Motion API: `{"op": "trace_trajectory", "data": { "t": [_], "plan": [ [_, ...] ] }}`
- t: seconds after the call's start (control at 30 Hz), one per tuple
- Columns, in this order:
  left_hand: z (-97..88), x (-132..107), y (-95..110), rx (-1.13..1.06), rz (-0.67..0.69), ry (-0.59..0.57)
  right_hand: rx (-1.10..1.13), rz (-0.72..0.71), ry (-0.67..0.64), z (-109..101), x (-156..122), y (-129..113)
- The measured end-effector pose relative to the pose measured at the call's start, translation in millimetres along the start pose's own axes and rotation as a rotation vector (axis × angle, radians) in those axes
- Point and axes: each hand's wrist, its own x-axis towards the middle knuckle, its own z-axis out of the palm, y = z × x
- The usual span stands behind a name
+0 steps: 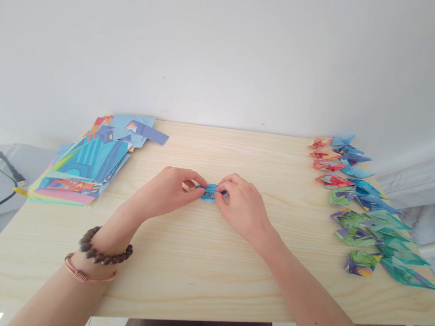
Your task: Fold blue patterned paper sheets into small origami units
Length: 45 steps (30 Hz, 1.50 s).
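Note:
A small piece of folded blue patterned paper (210, 191) is held at the middle of the wooden table (193, 278). My left hand (167, 191) pinches its left end between thumb and fingers. At the right end, my right hand (244, 207) grips it the same way. Fingertips cover both ends, so only the short middle stretch of the paper shows. A beaded bracelet (101, 255) and a copper-coloured bangle (84, 275) circle my left wrist.
On the left lies a pile of colourful printed paper sheets (92, 159). Along the right edge sit rows of folded paper pieces in red (334, 181), blue (374, 201) and green (404, 271). A white wall (233, 52) borders the table's back. Black cables (5, 176) hang beyond the left side.

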Motion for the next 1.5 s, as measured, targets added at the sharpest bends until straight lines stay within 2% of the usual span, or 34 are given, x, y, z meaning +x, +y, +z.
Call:
{"op": "trace_trajectory", "data": {
  "t": [0.1, 0.27, 0.6, 0.83, 1.0, 1.07, 1.27, 1.37, 1.5],
  "plan": [
    [-0.7, -1.7, 0.1, 0.031, 0.014, 0.017, 0.020, 0.000, 0.006, 0.8, 0.0, 0.5],
    [4.0, -1.9, 13.6, 0.211, 0.075, 0.019, 0.034, -0.018, -0.009, -1.0, 0.6, 0.7],
    [9.0, -1.1, 20.0, 0.436, 0.004, 0.053, 0.030, -0.006, -0.023, -4.9, 3.5, -1.7],
    [6.4, -1.8, 12.9, 0.348, 0.072, 0.040, 0.092, 0.014, -0.039, -5.7, 4.1, 3.8],
    [-8.9, -4.4, -3.2, -0.013, 0.098, -0.105, 0.152, 0.008, -0.043, -5.8, 1.2, 8.1],
    [-13.4, -5.7, -10.5, -0.136, 0.081, -0.115, 0.191, 0.007, -0.042, -6.2, -0.2, 10.6],
    [-12.0, -5.6, -22.9, -0.223, -0.072, -0.078, 0.392, -0.029, -0.103, -14.7, -0.8, 21.5],
    [-10.0, -4.3, -27.7, -0.186, -0.014, 0.029, 0.481, 0.043, -0.138, -20.7, 0.5, 29.7],
    [-9.7, -3.5, -35.0, -0.129, 0.056, 0.138, 0.459, 0.092, -0.165, -23.6, 0.8, 38.5]
  ]
}}
